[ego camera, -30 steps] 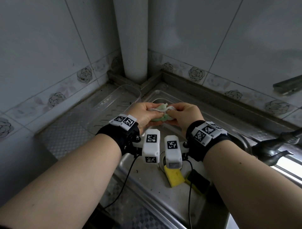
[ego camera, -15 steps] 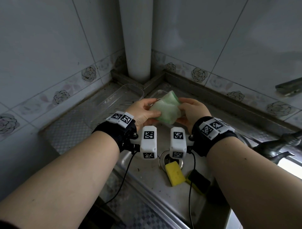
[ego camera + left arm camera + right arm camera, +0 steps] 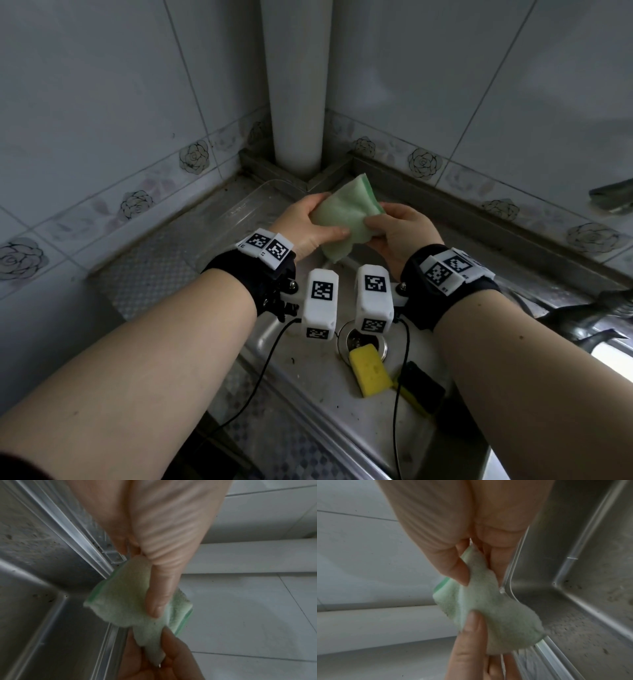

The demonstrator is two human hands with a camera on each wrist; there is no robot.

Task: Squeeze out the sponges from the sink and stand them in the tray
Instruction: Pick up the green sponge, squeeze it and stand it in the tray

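Note:
A pale green sponge [image 3: 346, 216] is held up over the back of the steel sink [image 3: 308, 383], unfolded and a little crumpled. My left hand [image 3: 310, 228] grips its left side, thumb across the face [image 3: 130, 601]. My right hand [image 3: 394, 233] pinches its right edge between thumb and fingers [image 3: 479, 601]. A clear plastic tray [image 3: 239, 212] lies on the drainboard just left of the hands. In the sink a yellow sponge [image 3: 369, 369] lies by the drain, with a yellow sponge with a black scrub face [image 3: 421, 387] beside it.
A white pipe [image 3: 296, 85] stands in the tiled corner behind the tray. A dark metal tap [image 3: 589, 315] reaches in from the right. The round drain [image 3: 356, 339] sits under the wrist cameras. Black cables hang from both wrists into the sink.
The green sponge was crushed into a wad between both hands; it has spread open and both hands have lifted it higher and toward the back corner.

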